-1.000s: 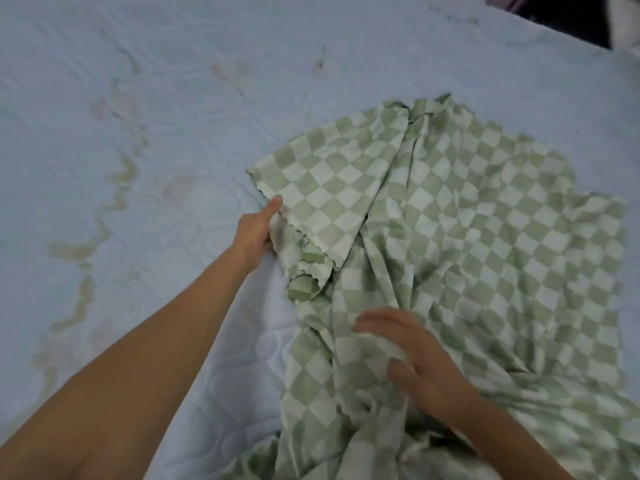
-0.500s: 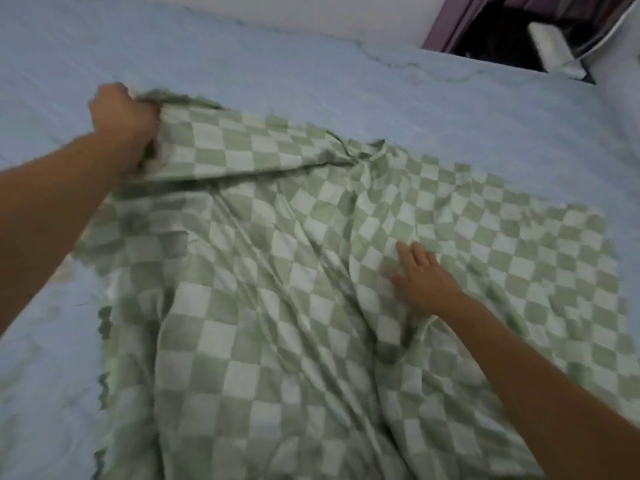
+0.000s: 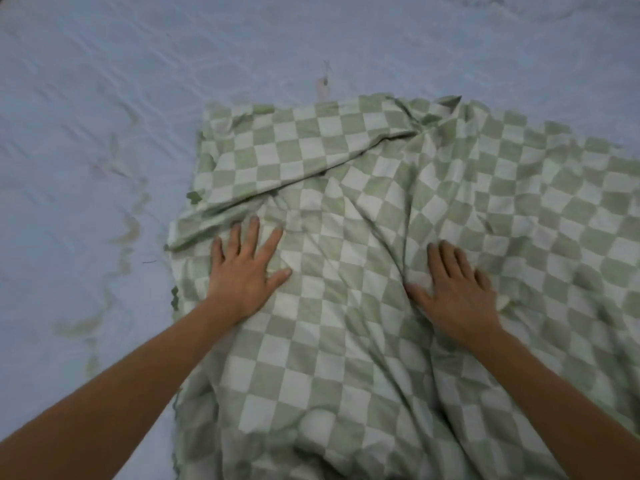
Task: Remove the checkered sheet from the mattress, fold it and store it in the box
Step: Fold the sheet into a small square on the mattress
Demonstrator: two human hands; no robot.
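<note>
The green-and-white checkered sheet (image 3: pixel 363 237) lies spread and wrinkled on the pale blue mattress (image 3: pixel 86 133), covering the middle and right of the view. A folded-over flap runs along its far left part. My left hand (image 3: pixel 247 271) lies flat on the sheet near its left edge, fingers straight and spread. My right hand (image 3: pixel 457 289) presses flat on the sheet further right, fingers straight. Neither hand grips the cloth. No box is in view.
The quilted mattress surface shows yellowish stain lines on the left (image 3: pixel 128 237) and a small mark near the sheet's far edge (image 3: pixel 323 81). Bare mattress stretches to the left of the sheet and beyond it.
My left hand pulled a sheet corner out to the far left, let it go and came down flat. My right hand stayed flat on the sheet. The sheet now lies spread wider.
</note>
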